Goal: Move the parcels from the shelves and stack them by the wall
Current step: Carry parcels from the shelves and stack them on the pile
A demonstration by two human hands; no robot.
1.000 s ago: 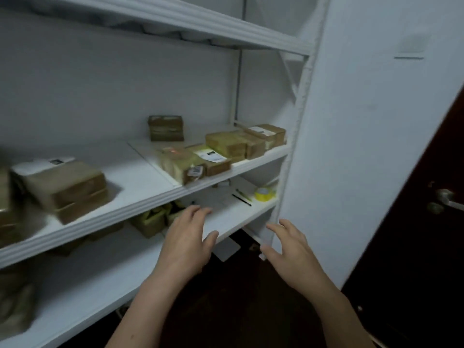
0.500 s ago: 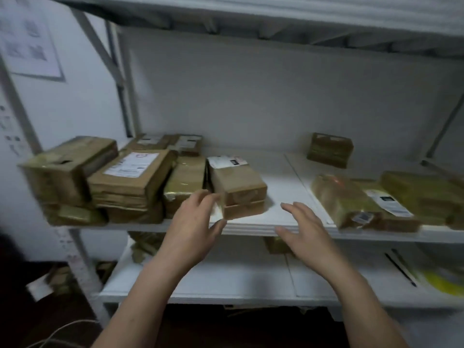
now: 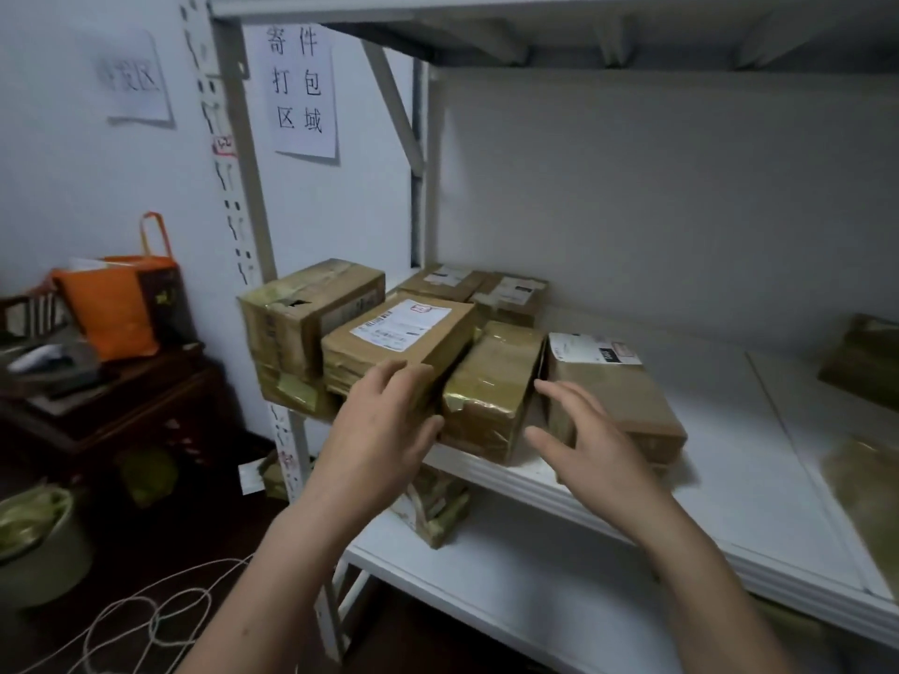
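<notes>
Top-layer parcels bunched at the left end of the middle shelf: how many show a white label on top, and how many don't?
Parcels with a white label on top: 4
Parcels with no white label on top: 2
Total: 6

I see a dim room under flat, cool light. The white shelf (image 3: 729,430) is brightest; the floor (image 3: 160,552) at lower left sinks into shadow. Wide-angle distortion bows the frame's edges. The parcels (image 3: 863,362) at far right are smeared; the centre is fairly sharp.
</notes>
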